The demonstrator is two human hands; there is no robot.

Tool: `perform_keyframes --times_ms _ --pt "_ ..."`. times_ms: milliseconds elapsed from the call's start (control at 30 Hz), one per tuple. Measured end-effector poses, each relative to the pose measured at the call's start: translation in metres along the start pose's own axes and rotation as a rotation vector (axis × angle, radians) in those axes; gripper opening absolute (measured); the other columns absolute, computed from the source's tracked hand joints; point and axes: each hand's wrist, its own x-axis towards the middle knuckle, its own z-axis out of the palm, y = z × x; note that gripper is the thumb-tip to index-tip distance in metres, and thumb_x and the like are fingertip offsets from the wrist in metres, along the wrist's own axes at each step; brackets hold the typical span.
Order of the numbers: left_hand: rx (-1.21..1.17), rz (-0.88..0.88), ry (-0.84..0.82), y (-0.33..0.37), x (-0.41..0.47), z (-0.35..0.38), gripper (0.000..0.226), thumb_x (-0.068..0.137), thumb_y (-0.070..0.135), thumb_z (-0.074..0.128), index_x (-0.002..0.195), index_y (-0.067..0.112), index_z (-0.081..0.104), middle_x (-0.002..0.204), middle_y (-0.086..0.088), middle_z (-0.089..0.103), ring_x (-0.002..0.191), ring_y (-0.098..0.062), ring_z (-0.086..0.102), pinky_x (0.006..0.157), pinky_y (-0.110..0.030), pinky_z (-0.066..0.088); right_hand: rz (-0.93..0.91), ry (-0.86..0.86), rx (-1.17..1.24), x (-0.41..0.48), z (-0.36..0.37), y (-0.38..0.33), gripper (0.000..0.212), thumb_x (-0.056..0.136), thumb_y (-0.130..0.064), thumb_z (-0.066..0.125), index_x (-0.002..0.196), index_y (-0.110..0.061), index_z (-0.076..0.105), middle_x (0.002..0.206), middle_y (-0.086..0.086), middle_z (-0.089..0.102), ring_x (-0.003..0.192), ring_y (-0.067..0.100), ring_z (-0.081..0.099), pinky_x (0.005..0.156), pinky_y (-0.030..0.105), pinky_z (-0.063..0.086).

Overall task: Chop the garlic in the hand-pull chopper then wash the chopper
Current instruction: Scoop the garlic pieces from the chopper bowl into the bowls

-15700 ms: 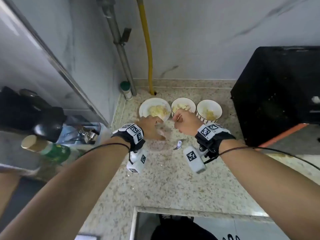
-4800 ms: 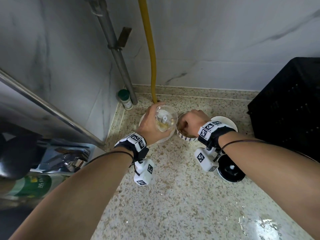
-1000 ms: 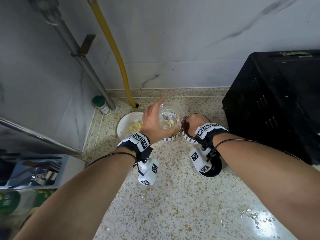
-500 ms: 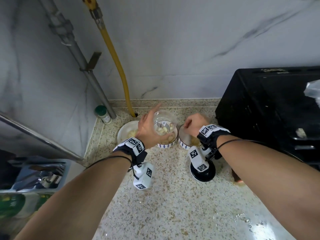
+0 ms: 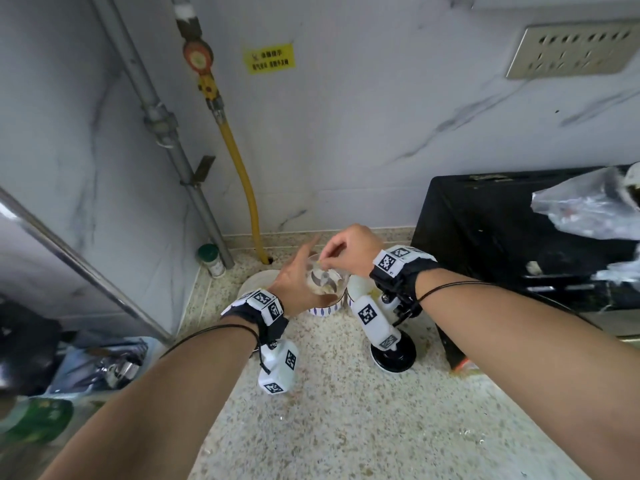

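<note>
My left hand (image 5: 294, 285) grips the clear chopper cup (image 5: 325, 282), held above the patterned bowls at the back of the counter. Blades and pale garlic pieces show inside the cup. My right hand (image 5: 349, 251) hovers over the cup's rim with thumb and forefinger pinched on a small garlic piece (image 5: 320, 264). The chopper's black lid (image 5: 393, 356) lies on the counter below my right wrist. Two patterned bowls (image 5: 327, 308) sit under the cup, largely hidden by my hands.
A white plate (image 5: 251, 284) lies left of the bowls. A green-capped jar (image 5: 212, 259) stands in the corner by a grey pipe (image 5: 194, 188) and yellow hose (image 5: 242, 174). A black appliance (image 5: 502, 244) fills the right. A rack with utensils (image 5: 104, 365) is at left.
My right hand has lifted from the right-hand bowl and moved left over the chopper cup, pinching a garlic piece. My left hand keeps holding the cup. The view has tilted upward.
</note>
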Motion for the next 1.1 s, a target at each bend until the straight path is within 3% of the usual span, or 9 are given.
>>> perform_keyframes --times_ms 133,267,400,533,667,800,933,1100 --pt "0.032 0.025 -0.006 0.003 -0.003 -0.004 0.129 0.057 0.045 0.094 0.154 0.046 0.008 0.149 0.000 0.050 0.123 -0.009 0.046 0.103 -0.035 0.037 -0.036 -0.021 -0.025 -0.001 -0.002 -0.009 0.007 0.072 -0.017 0.084 0.073 -0.022 0.078 0.070 -0.012 0.073 0.065 0.000 0.068 0.072 0.022 0.059" --pt "0.032 0.033 0.003 0.004 -0.007 -0.006 0.129 0.058 0.043 0.093 0.155 0.043 0.009 0.148 0.001 0.050 0.129 -0.014 0.049 0.107 -0.041 0.041 -0.020 -0.039 -0.019 -0.002 -0.002 -0.012 0.011 0.069 -0.020 0.087 0.071 -0.021 0.076 0.070 -0.011 0.073 0.065 0.002 0.068 0.068 0.022 0.058" --pt "0.036 0.031 0.003 0.005 -0.006 -0.004 0.125 0.058 0.044 0.092 0.152 0.048 0.010 0.147 0.002 0.051 0.127 -0.017 0.052 0.101 -0.034 0.042 -0.029 -0.009 -0.028 -0.003 -0.001 -0.009 0.012 0.078 -0.013 0.075 0.078 -0.025 0.079 0.077 -0.009 0.075 0.067 0.004 0.069 0.064 0.016 0.054" --pt "0.033 0.003 0.000 0.005 -0.005 -0.002 0.126 0.059 0.042 0.091 0.152 0.051 0.008 0.146 -0.002 0.051 0.127 -0.019 0.053 0.101 -0.041 0.048 -0.014 0.102 -0.017 -0.004 -0.004 0.002 0.009 0.078 -0.013 0.076 0.078 -0.022 0.075 0.077 -0.010 0.073 0.072 0.005 0.069 0.073 0.026 0.059" --pt "0.038 -0.042 0.006 0.004 0.000 0.000 0.126 0.058 0.039 0.089 0.154 0.049 0.008 0.153 -0.005 0.044 0.142 -0.026 0.039 0.108 -0.054 0.045 0.132 0.149 -0.087 -0.008 -0.014 0.023 0.007 0.081 -0.015 0.072 0.077 -0.020 0.075 0.076 -0.009 0.073 0.072 0.006 0.067 0.075 0.030 0.060" --pt "-0.007 -0.078 0.015 -0.001 0.010 0.004 0.121 0.054 0.045 0.082 0.151 0.055 0.010 0.155 -0.006 0.037 0.141 -0.029 0.040 0.103 -0.054 0.050 0.309 0.052 -0.191 -0.007 -0.021 0.039 0.017 0.083 -0.008 0.064 0.077 -0.015 0.078 0.081 -0.004 0.075 0.078 0.011 0.069 0.080 0.032 0.059" --pt "0.028 -0.075 0.038 -0.008 0.028 0.010 0.117 0.057 0.055 0.079 0.150 0.056 0.007 0.159 -0.002 0.032 0.146 -0.027 0.032 0.111 -0.056 0.041 0.502 -0.151 -0.269 0.001 -0.014 0.062 0.017 0.087 -0.004 0.064 0.093 -0.010 0.079 0.100 0.004 0.075 0.092 0.021 0.069 0.087 0.031 0.056" --pt "0.021 -0.028 0.052 -0.019 0.046 0.021 0.112 0.066 0.050 0.084 0.148 0.059 0.008 0.159 0.004 0.033 0.146 -0.026 0.033 0.112 -0.056 0.040 0.591 -0.251 -0.297 0.017 0.013 0.097 0.014 0.085 -0.006 0.069 0.098 -0.004 0.075 0.101 0.009 0.073 0.090 0.024 0.067 0.080 0.029 0.055"
